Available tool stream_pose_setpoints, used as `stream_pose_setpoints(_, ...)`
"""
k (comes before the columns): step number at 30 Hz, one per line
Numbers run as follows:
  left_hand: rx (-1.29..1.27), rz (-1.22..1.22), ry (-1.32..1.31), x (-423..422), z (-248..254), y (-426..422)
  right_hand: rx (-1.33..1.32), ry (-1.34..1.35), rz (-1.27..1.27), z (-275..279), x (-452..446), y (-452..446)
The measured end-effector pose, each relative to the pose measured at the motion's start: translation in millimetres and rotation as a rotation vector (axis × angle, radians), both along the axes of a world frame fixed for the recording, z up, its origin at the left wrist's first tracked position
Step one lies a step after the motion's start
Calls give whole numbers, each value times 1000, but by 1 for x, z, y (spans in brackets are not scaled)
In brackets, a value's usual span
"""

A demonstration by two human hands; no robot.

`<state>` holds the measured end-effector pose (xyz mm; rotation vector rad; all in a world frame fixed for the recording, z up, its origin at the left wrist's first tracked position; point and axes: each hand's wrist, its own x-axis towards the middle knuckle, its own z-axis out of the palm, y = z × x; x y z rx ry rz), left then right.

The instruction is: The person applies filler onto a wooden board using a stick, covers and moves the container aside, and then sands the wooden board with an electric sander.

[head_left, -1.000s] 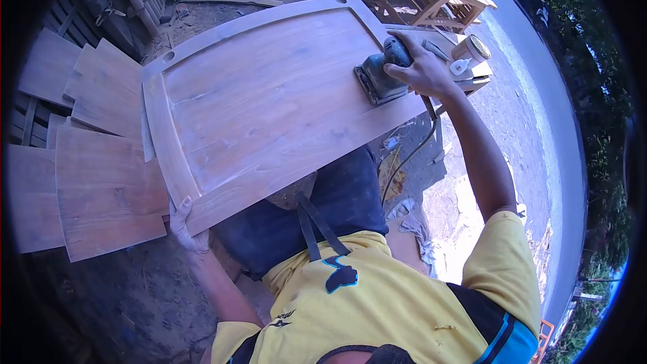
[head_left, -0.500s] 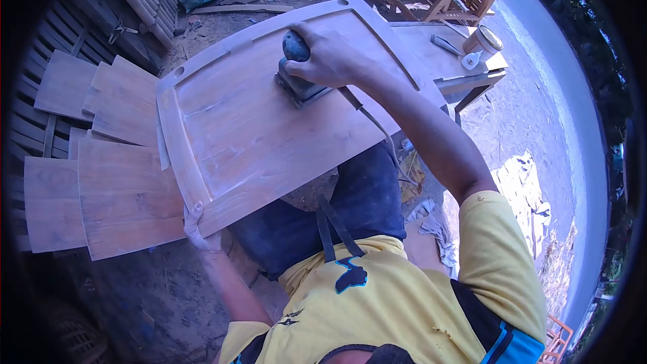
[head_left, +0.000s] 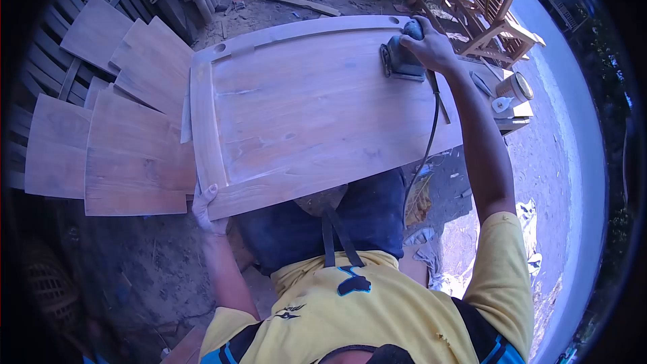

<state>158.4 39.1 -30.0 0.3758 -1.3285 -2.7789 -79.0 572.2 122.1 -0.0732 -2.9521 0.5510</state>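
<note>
A wide wooden panel [head_left: 303, 108] with a raised frame lies before me, over my lap. My right hand [head_left: 431, 46] is wrapped round the top of a dark electric sander [head_left: 404, 64], whose base rests on the panel near its far right corner. The sander's cord [head_left: 431, 128] hangs down over the panel's near edge. At the near left corner, my left hand [head_left: 205, 209] grips the panel's edge, thumb on top; its other fingers are mostly hidden beneath.
Several flat boards [head_left: 135, 155] lie on a slatted surface at the left. A small table [head_left: 515, 125] at the right bears a tin can [head_left: 515, 87] and a white bottle [head_left: 501, 104]. Wooden chairs [head_left: 485, 0] stand at the far right. Cloth [head_left: 424, 249] lies on the ground.
My right hand has slid the sander right and away from me, toward the panel's far right corner. My left hand keeps hold of the near left corner. The whole view has shifted.
</note>
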Motion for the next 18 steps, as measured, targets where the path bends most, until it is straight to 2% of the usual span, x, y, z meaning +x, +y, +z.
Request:
stream_pose_setpoints(3, 12, 13, 17, -2, 6, 6, 10, -20, -34, 5, -17, -2)
stream_pose_setpoints(6, -19, -17, 7, -1, -10, -8, 32, 10, 102, 5, -26, -73)
stream_pose_setpoints(8, -10, -32, 5, 1, -8, -11, -65, 25, 228, 3, -24, -123)
stream_pose_setpoints(9, 7, -31, 0, 0, -6, -8, -68, -67, 288, 16, -13, -149)
stream_pose_setpoints(11, 5, -37, 5, 0, 0, -2, -78, -13, 421, 8, -6, -184)
stream_pose_setpoints(14, -8, -5, -11, -1, 0, -4, -96, -34, 497, 9, 1, -194)
stream_pose_setpoints(18, -3, -33, -3, 1, -5, -7, 1, -11, 304, 11, -22, -128)
